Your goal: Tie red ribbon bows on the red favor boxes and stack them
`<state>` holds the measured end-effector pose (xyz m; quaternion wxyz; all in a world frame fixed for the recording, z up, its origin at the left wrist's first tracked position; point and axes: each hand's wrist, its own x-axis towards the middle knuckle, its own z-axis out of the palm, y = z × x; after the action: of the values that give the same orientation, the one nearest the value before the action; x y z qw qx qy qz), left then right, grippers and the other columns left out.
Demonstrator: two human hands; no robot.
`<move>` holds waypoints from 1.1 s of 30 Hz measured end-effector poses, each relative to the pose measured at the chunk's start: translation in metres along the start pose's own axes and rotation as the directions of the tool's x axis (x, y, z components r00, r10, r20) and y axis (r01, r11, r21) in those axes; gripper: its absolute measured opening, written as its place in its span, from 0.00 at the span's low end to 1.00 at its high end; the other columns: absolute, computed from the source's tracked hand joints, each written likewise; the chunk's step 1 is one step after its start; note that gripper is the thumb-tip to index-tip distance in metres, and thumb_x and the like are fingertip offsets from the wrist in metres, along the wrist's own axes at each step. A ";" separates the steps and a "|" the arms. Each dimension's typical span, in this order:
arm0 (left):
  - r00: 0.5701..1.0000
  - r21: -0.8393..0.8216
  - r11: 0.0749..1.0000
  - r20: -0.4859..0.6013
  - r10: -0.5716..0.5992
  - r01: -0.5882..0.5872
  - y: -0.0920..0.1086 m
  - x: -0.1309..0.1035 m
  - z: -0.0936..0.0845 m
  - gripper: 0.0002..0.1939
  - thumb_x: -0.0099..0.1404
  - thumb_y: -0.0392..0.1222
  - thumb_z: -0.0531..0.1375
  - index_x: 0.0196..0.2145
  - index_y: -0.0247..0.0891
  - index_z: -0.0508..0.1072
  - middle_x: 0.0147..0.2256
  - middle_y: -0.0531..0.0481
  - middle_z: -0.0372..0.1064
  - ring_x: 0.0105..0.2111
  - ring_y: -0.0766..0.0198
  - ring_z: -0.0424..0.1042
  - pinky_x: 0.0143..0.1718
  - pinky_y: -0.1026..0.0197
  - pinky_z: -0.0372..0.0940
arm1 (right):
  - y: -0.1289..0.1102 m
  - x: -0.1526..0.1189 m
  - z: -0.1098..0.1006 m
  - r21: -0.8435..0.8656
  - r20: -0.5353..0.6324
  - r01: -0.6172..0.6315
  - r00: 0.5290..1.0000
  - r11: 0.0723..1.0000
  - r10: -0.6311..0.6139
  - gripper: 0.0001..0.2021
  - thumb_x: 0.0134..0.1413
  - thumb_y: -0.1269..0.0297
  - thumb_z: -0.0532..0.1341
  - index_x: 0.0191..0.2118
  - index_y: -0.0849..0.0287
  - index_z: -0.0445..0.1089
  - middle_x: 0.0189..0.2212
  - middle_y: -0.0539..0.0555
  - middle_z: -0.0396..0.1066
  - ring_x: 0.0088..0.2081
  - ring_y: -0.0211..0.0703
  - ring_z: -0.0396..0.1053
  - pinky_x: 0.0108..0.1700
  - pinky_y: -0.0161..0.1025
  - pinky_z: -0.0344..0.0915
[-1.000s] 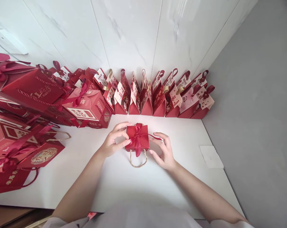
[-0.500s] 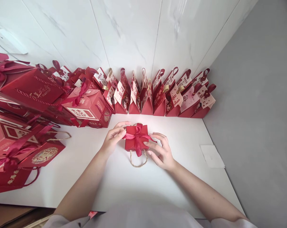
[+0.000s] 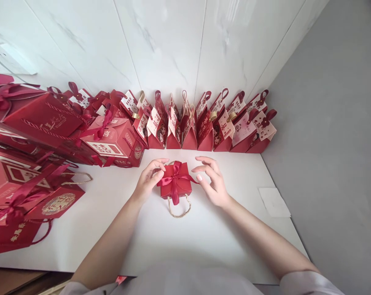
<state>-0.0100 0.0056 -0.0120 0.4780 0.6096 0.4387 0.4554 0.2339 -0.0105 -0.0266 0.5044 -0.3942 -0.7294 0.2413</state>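
A small red gift box (image 3: 184, 169) sits on the white table in front of me, with a crimson ribbon bow (image 3: 175, 178) tied across its top. A twisted gold rope handle (image 3: 179, 215) lies on its near side. At the box's left edge is my left hand (image 3: 149, 179), fingers curved and apart, thumb close to a ribbon tail; whether it touches the box I cannot tell. My right hand (image 3: 213, 181) is off to the right of the box, fingers spread and holding nothing, close to the right ribbon tail.
A row of red and pink paper gift boxes (image 3: 190, 137) with loops stands along the marble-tiled wall (image 3: 167, 45). Larger red gift boxes (image 3: 111, 141) with bows pile up at the left. White paper (image 3: 274, 202) lies on the table (image 3: 234, 241) near the grey wall (image 3: 333, 135).
My right hand has lifted off the box and opened out to the right. The left thumb and fingers have loosened around the left ribbon tail. The box has turned slightly.
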 end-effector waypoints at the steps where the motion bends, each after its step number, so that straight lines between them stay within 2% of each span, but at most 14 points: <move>1: 1.000 0.026 1.000 0.022 0.010 -0.011 0.000 0.000 -0.001 0.14 0.65 0.54 0.58 0.35 0.39 0.69 0.57 0.41 0.64 0.58 0.48 0.62 0.58 0.48 0.57 | 0.000 0.008 0.000 0.006 0.024 -0.020 1.000 1.000 0.019 0.09 0.66 0.62 0.54 0.44 0.53 0.72 0.55 0.58 0.64 0.59 0.54 0.60 0.60 0.57 0.58; 4: 0.997 0.099 0.993 0.055 0.053 -0.059 0.000 0.000 -0.005 0.16 0.67 0.55 0.55 0.33 0.38 0.69 0.57 0.40 0.64 0.59 0.48 0.60 0.61 0.47 0.53 | 0.001 0.021 0.006 0.020 0.074 -0.023 0.997 1.000 0.022 0.12 0.67 0.60 0.54 0.44 0.53 0.74 0.56 0.57 0.63 0.60 0.53 0.59 0.62 0.55 0.56; 9: 0.994 0.162 0.984 0.085 0.066 -0.080 0.000 -0.001 -0.009 0.18 0.68 0.55 0.53 0.31 0.38 0.70 0.56 0.40 0.64 0.58 0.49 0.62 0.61 0.47 0.52 | 0.006 0.017 0.020 0.012 0.157 0.027 0.987 1.000 -0.028 0.14 0.68 0.59 0.52 0.51 0.51 0.72 0.60 0.56 0.60 0.63 0.53 0.55 0.64 0.56 0.54; 12: 0.993 0.170 0.982 0.099 0.063 -0.080 0.000 -0.001 -0.010 0.19 0.68 0.54 0.54 0.27 0.38 0.68 0.56 0.40 0.64 0.57 0.49 0.63 0.60 0.48 0.53 | 0.011 0.013 0.023 0.005 0.205 0.049 0.978 0.999 -0.049 0.18 0.68 0.57 0.51 0.60 0.49 0.65 0.64 0.56 0.54 0.65 0.55 0.51 0.64 0.59 0.53; 15: 0.994 0.160 0.985 0.102 0.050 -0.066 -0.001 -0.001 -0.011 0.20 0.68 0.53 0.54 0.23 0.37 0.66 0.56 0.41 0.64 0.56 0.49 0.63 0.59 0.49 0.55 | 0.017 0.008 0.023 -0.002 0.232 0.053 0.971 0.999 -0.051 0.24 0.68 0.56 0.51 0.67 0.45 0.52 0.67 0.55 0.50 0.65 0.55 0.50 0.64 0.60 0.53; 19: 0.995 0.140 0.988 0.086 0.049 -0.061 -0.004 0.000 -0.014 0.21 0.68 0.51 0.54 0.21 0.37 0.62 0.54 0.41 0.66 0.56 0.49 0.64 0.58 0.49 0.56 | 0.024 0.003 0.021 0.013 0.235 0.051 0.971 0.999 -0.053 0.26 0.68 0.56 0.49 0.69 0.43 0.45 0.68 0.54 0.46 0.66 0.54 0.49 0.65 0.60 0.53; 23: 0.996 0.071 0.994 0.033 0.082 -0.084 -0.008 0.001 -0.015 0.14 0.67 0.52 0.56 0.31 0.39 0.67 0.53 0.41 0.66 0.58 0.49 0.62 0.59 0.46 0.56 | 0.026 0.001 0.021 0.038 0.225 0.044 0.973 0.998 -0.052 0.25 0.69 0.57 0.49 0.68 0.43 0.47 0.68 0.54 0.47 0.66 0.54 0.49 0.65 0.59 0.52; 25: 0.995 0.052 0.994 0.042 0.092 -0.094 -0.008 0.001 -0.014 0.14 0.67 0.53 0.56 0.38 0.40 0.68 0.55 0.41 0.65 0.59 0.49 0.61 0.60 0.45 0.55 | 0.024 0.000 0.021 0.063 0.206 0.034 0.977 0.997 -0.047 0.24 0.68 0.57 0.50 0.67 0.45 0.52 0.67 0.55 0.49 0.66 0.54 0.50 0.65 0.59 0.53; 27: 0.991 0.038 0.994 0.086 0.102 -0.105 -0.007 0.000 -0.013 0.18 0.65 0.56 0.57 0.46 0.42 0.68 0.58 0.40 0.62 0.61 0.48 0.59 0.61 0.43 0.54 | 0.022 -0.001 0.022 0.121 0.159 0.004 0.987 0.993 -0.024 0.20 0.68 0.56 0.51 0.62 0.48 0.59 0.65 0.57 0.52 0.65 0.54 0.52 0.65 0.58 0.53; 28: 0.986 0.043 0.993 0.129 0.107 -0.113 -0.006 -0.001 -0.012 0.24 0.63 0.58 0.59 0.51 0.43 0.65 0.60 0.40 0.59 0.62 0.47 0.57 0.62 0.43 0.53 | 0.021 -0.001 0.023 0.162 0.126 -0.021 0.992 0.987 0.000 0.17 0.68 0.56 0.51 0.59 0.49 0.63 0.64 0.57 0.54 0.65 0.54 0.53 0.64 0.57 0.53; 29: 0.977 0.064 0.991 0.185 0.104 -0.118 -0.005 -0.003 -0.012 0.34 0.59 0.59 0.63 0.58 0.46 0.60 0.63 0.40 0.55 0.64 0.45 0.54 0.64 0.42 0.51 | 0.021 -0.002 0.024 0.211 0.087 -0.049 0.996 0.976 0.031 0.15 0.68 0.56 0.51 0.55 0.51 0.65 0.63 0.58 0.56 0.64 0.54 0.55 0.64 0.57 0.54; 31: 0.954 0.146 0.983 0.294 0.064 -0.111 -0.003 -0.005 -0.011 0.56 0.50 0.55 0.71 0.67 0.51 0.44 0.67 0.40 0.45 0.67 0.44 0.46 0.66 0.40 0.46 | 0.021 -0.003 0.026 0.322 -0.001 -0.101 0.994 0.941 0.107 0.13 0.67 0.55 0.52 0.51 0.52 0.65 0.61 0.58 0.59 0.61 0.54 0.59 0.62 0.57 0.56; 32: 0.946 0.194 0.976 0.323 0.034 -0.102 -0.003 -0.006 -0.012 0.62 0.48 0.52 0.73 0.68 0.53 0.37 0.68 0.40 0.41 0.68 0.43 0.43 0.66 0.40 0.45 | 0.022 -0.003 0.027 0.383 -0.045 -0.124 0.987 0.915 0.152 0.13 0.67 0.54 0.52 0.50 0.53 0.64 0.60 0.59 0.60 0.58 0.53 0.64 0.60 0.56 0.58; 33: 0.944 0.232 0.969 0.329 0.007 -0.089 -0.004 -0.006 -0.014 0.64 0.48 0.49 0.73 0.69 0.54 0.32 0.69 0.41 0.40 0.69 0.43 0.41 0.66 0.39 0.44 | 0.024 -0.003 0.027 0.446 -0.083 -0.143 0.976 0.883 0.200 0.12 0.67 0.53 0.51 0.49 0.53 0.63 0.58 0.59 0.63 0.53 0.51 0.68 0.57 0.55 0.62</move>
<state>-0.0247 0.0032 -0.0151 0.4542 0.7410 0.3911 0.3027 0.2169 0.0020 -0.0563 0.6018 -0.3484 -0.5852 0.4172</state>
